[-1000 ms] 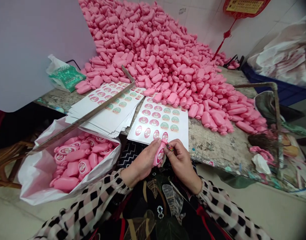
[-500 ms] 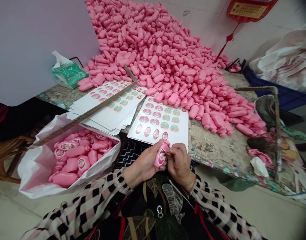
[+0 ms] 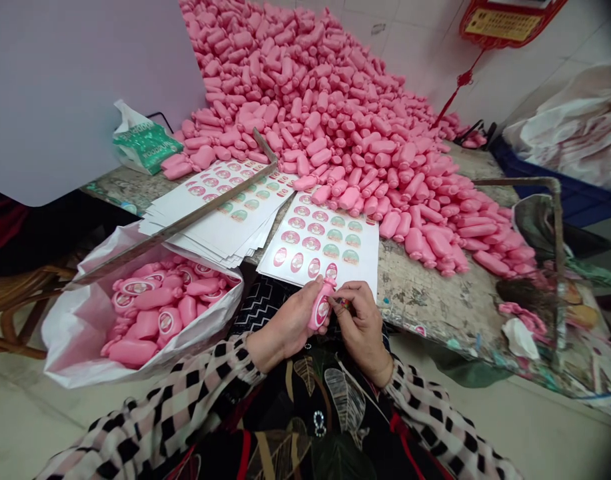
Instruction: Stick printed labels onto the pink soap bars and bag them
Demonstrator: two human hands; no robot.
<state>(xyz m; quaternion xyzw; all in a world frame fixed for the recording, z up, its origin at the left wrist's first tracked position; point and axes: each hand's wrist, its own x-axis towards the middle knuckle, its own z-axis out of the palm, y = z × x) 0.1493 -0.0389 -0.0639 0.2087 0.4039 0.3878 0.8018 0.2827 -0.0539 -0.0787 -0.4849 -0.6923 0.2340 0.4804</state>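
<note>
A small pink bottle (image 3: 321,308) with an oval label on its front is held in my left hand (image 3: 288,326), cap end pointing away from me. Close to its right side is my right hand (image 3: 362,328), fingers pinched together on something small and dark that I cannot make out. Just beyond my hands lies a white sheet (image 3: 358,270) with rows of pink and green oval stickers. Farther left, a stack of similar sheets (image 3: 200,230) sits under a metal bar (image 3: 185,223).
A large heap of pink bottles (image 3: 345,127) covers the back of the worn table (image 3: 410,293). At the left, a white sack (image 3: 72,333) holds labelled pink bottles. A metal frame (image 3: 558,267) stands at the right, beside scraps.
My right hand has drawn slightly back from the bottle, and its fingers have shifted. The bottle is tilted a little more upright in my left hand. The whole view has shifted slightly.
</note>
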